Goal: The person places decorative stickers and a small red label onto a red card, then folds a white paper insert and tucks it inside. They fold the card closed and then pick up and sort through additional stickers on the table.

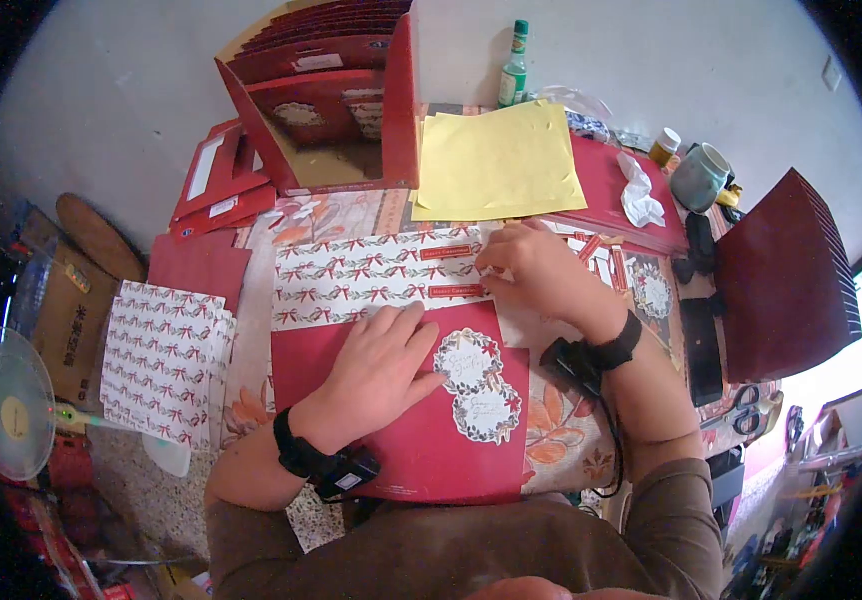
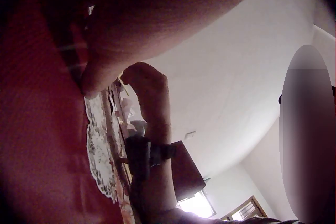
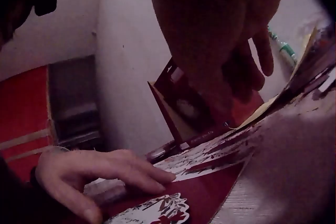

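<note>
A large red sheet or folder lies in front of the person, with a white strip of holly-and-bow patterned paper across its top. Two small red labels sit near the strip's right end. The left hand rests flat, its fingertips on the strip's lower edge and thumb by two scalloped floral tags. At the strip's right edge, beside the labels, the right hand has bent fingers close together. Its fingertips are partly hidden, and I cannot tell what lies between them.
Behind stand a red open box and yellow paper. Patterned sheets are stacked at left. At right are more labels and tags, a mug, a dark red pleated box and scissors.
</note>
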`<state>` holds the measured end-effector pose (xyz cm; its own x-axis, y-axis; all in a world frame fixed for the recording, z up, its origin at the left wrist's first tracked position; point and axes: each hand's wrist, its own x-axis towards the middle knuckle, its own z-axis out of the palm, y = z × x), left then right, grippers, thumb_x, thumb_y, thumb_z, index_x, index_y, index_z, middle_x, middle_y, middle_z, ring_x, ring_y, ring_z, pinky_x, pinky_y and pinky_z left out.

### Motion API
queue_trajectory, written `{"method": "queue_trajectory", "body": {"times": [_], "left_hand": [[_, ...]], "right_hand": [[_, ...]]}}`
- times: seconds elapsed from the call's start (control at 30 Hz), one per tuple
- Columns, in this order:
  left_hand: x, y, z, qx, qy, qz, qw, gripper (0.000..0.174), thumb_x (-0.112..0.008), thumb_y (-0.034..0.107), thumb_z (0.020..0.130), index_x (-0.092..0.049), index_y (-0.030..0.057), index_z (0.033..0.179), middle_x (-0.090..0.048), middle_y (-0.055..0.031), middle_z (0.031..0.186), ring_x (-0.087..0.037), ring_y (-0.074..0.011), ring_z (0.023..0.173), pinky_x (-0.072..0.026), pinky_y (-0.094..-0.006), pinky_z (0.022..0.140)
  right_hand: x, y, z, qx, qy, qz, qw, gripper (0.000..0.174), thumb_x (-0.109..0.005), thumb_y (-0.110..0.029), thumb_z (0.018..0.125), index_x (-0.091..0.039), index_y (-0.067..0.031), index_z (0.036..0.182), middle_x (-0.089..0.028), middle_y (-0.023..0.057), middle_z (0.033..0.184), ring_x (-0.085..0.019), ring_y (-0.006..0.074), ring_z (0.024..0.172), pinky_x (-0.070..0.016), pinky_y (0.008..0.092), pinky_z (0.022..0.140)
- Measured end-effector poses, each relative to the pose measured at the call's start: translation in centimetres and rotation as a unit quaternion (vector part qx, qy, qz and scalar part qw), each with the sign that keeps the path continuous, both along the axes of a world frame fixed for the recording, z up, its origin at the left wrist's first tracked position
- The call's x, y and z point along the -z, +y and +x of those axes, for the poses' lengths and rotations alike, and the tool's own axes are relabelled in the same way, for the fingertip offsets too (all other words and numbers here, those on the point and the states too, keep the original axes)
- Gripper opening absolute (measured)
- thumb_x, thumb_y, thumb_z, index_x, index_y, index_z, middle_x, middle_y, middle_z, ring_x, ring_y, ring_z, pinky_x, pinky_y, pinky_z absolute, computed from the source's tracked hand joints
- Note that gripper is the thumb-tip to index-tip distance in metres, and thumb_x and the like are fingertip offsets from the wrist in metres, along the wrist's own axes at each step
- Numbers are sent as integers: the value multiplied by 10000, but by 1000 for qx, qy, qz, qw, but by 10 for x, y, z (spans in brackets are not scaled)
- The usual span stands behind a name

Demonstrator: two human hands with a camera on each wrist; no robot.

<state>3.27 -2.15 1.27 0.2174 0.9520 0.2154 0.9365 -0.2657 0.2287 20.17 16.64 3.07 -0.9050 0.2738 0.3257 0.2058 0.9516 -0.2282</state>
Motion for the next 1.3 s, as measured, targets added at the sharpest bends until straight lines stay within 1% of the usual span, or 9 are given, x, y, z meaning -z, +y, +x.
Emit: {"method": "queue_trajectory", "body": {"times": [0.07, 0.17, 0.27, 0.6, 0.67, 0.77, 0.9, 1.1, 1.3], "left_hand": [[0, 0, 0, -1, 0, -2, 1000, 517, -664, 332, 814, -555, -21, 1176, -500, -191, 1252, -471, -342, 1098, -393, -429, 958], [0, 0, 0, 0, -9, -2, 1000, 513, -668, 326, 810, -556, -20, 1172, -499, -189, 1251, -474, -338, 1090, -395, -428, 954], [0, 0, 0, 1, -6, 2, 1000, 512, -671, 322, 806, -556, -21, 1169, -499, -186, 1248, -474, -336, 1085, -397, -426, 949], [2, 0, 0, -1, -5, 2, 1000, 509, -663, 326, 810, -558, -21, 1168, -502, -188, 1243, -471, -339, 1087, -399, -432, 946], [2, 0, 0, -2, -5, 2, 1000, 511, -663, 328, 810, -558, -21, 1169, -502, -188, 1243, -471, -340, 1088, -399, -432, 947], [2, 0, 0, -2, -3, 1, 1000, 513, -665, 327, 809, -560, -22, 1169, -504, -190, 1242, -473, -338, 1086, -401, -429, 945], [2, 0, 0, -1, -4, 7, 1000, 515, -668, 326, 807, -562, -25, 1169, -506, -191, 1242, -477, -337, 1080, -404, -425, 943], [0, 0, 0, 0, -2, 0, 1000, 518, -670, 322, 806, -559, -24, 1174, -505, -194, 1244, -478, -336, 1079, -403, -425, 942], [0, 0, 0, -2, 0, -5, 1000, 517, -669, 317, 806, -558, -24, 1178, -503, -196, 1246, -477, -337, 1082, -400, -426, 944]], "right_hand": [[6, -5, -4, -10, -4, -26, 1000, 87, -646, -147, 728, -653, -69, 765, -633, 93, 810, -610, 287, 860, -436, 420, 808], [10, -8, -7, 1, -62, -31, 998, 112, -652, -180, 741, -644, -70, 756, -635, 97, 836, -607, 289, 873, -428, 425, 817], [17, -5, -8, -8, -26, -14, 1000, 128, -653, -195, 753, -642, -68, 762, -632, 99, 849, -605, 289, 872, -427, 425, 811], [14, -6, -7, -14, -23, -15, 1000, 131, -652, -196, 757, -635, -66, 771, -629, 94, 840, -603, 288, 874, -425, 429, 807], [11, -7, -7, 4, -45, -24, 999, 144, -717, -134, 696, -681, -65, 818, -627, 81, 814, -606, 262, 853, -432, 376, 836], [13, -7, -7, -12, -19, -24, 999, 128, -659, -199, 749, -636, -75, 770, -628, 93, 840, -603, 285, 880, -425, 427, 812], [14, -5, -7, 0, -56, 12, 998, 128, -661, -201, 753, -640, -77, 774, -629, 88, 856, -603, 279, 891, -427, 421, 817], [18, -5, -8, -5, -19, 24, 1000, 138, -706, -120, 696, -681, -72, 823, -617, 74, 834, -600, 250, 880, -430, 379, 832], [14, -5, -6, 0, -58, 19, 998, 112, -640, -194, 779, -649, -86, 805, -632, 83, 876, -607, 266, 909, -435, 413, 822]]}}
